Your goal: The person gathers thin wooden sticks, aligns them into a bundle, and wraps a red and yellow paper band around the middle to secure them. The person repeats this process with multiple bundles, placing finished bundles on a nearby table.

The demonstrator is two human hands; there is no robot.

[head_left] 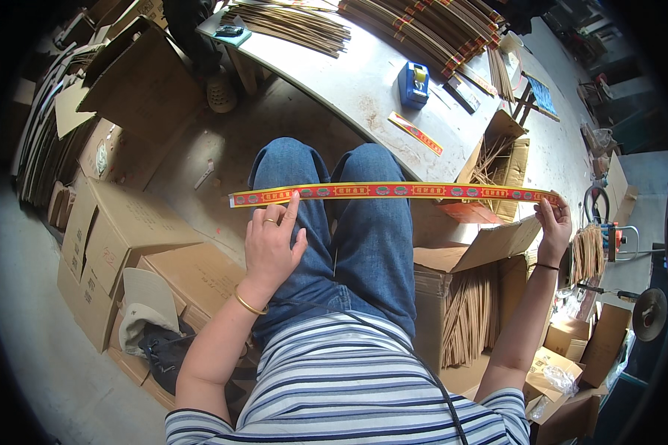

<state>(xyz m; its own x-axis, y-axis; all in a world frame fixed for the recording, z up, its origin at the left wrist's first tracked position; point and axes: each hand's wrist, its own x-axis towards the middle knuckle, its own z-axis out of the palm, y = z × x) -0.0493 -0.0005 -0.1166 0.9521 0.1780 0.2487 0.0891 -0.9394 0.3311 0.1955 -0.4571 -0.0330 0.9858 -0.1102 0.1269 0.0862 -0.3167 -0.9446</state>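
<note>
A long red paper strip [393, 190] with yellow edges and a repeated printed pattern stretches across above my jeans-clad knees. My right hand [554, 222] pinches its right end between thumb and fingers. Toward the left end, the stretched index finger of my left hand [269, 241] touches the strip; the thumb stands apart from it and the other fingers are partly bent. Beyond my knees, a shorter red and yellow strip [416, 133] lies on the white table [326, 85], beside a blue tape dispenser [413, 85].
Bundles of brown sticks [430, 33] with red bands and loose sticks [289, 26] cover the table's far side. An open carton of sticks [467, 319] stands by my right arm. Closed cartons [126, 237] and a cap [147, 308] are at my left. A person's shoe [220, 93] shows beyond.
</note>
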